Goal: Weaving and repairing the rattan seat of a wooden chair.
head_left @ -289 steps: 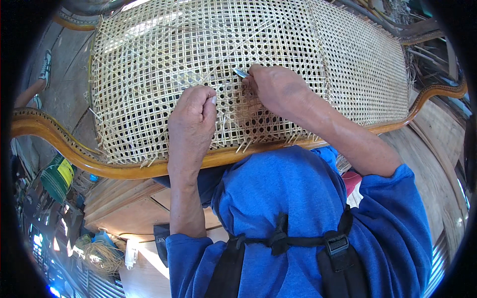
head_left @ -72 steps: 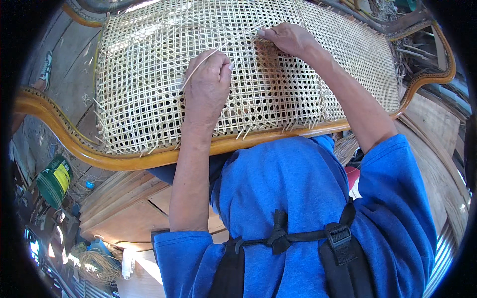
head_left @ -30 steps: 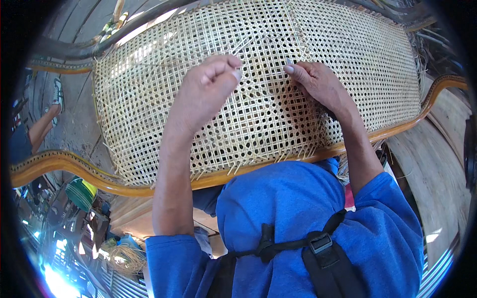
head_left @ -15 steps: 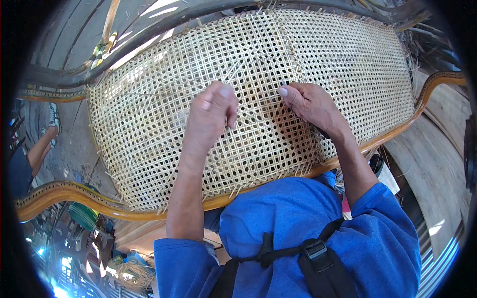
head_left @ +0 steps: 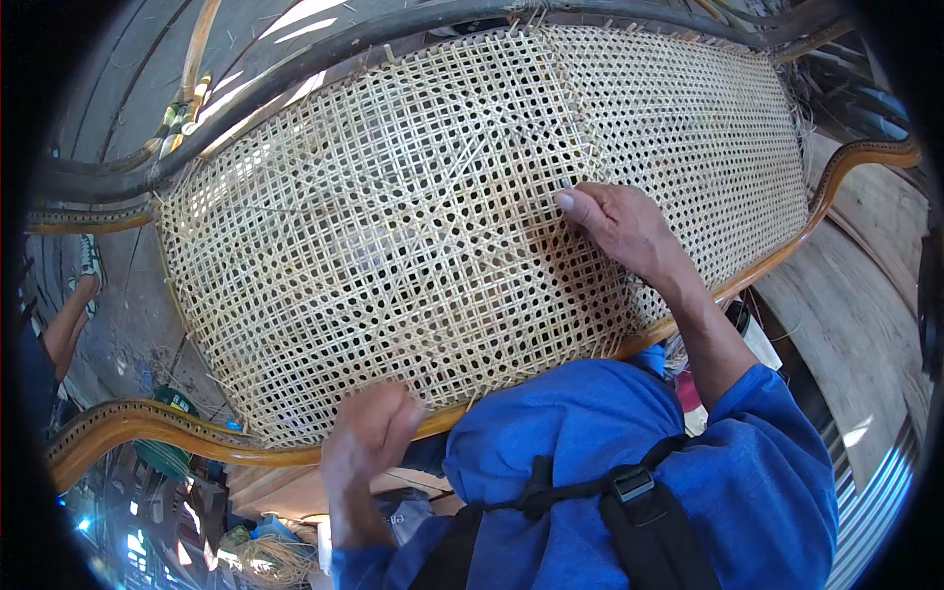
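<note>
Pale woven cane in an open lattice spans the wooden frame before me. My right hand rests on the weave just left of its dividing seam, fingers curled under and thumb pointing left. A small dark tip shows beside that thumb; the rest of what it belongs to is hidden in the hand. Over the near frame rail my left hand is closed and somewhat blurred, and what it pinches, if anything, cannot be made out. Several loose strand ends stick up around the middle of the weave.
Curved wooden arms rise at the left and right of the frame. A dark pole runs along the far side. At far left a person's leg shows. Below lies a bundle of loose fibre strips.
My left hand has moved from the middle of the weave back toward me, down to the near rail. The right hand stays at nearly the same spot on the weave.
</note>
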Demonstrator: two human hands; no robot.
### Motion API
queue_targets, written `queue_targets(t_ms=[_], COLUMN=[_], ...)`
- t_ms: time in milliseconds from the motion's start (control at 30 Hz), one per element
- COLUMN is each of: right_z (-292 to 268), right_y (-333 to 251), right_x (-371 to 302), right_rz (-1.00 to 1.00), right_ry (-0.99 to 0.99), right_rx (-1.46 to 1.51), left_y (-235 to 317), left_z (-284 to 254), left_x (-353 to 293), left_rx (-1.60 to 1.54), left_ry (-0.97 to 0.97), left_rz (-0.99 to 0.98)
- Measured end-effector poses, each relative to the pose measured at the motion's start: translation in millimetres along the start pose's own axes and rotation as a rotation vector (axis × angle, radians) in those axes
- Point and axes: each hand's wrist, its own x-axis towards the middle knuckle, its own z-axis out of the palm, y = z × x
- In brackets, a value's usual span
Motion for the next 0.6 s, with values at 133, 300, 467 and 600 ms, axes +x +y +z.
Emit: queue_targets(t_ms=[133, 300, 467, 600], right_z=[4.6, 3.8, 14.5, 19.0], right_y=[9.5, 17.1, -36.8, -27.0], right_x=[-2.7, -17.5, -88.9, -136.3], right_rz=[-0.055, -0.144, -0.294, -0.361], right_ry=[0.055, 0.0, -0.031, -0.16], right_rx=[0.124, 0.407, -0.003, 0.083], left_y=[4.1, 29.6, 51.8, 66.8], left_z=[-33.0, -38.0, 19.7, 115.0], left_x=[-165.7, -205.5, -106.6, -23.2], left_rx=[-0.471, -0.19, 0.756, -0.419], left_ry=[0.252, 1.582, 1.402, 0.738], left_rz=[-0.627, 0.04, 0.098, 0.074])
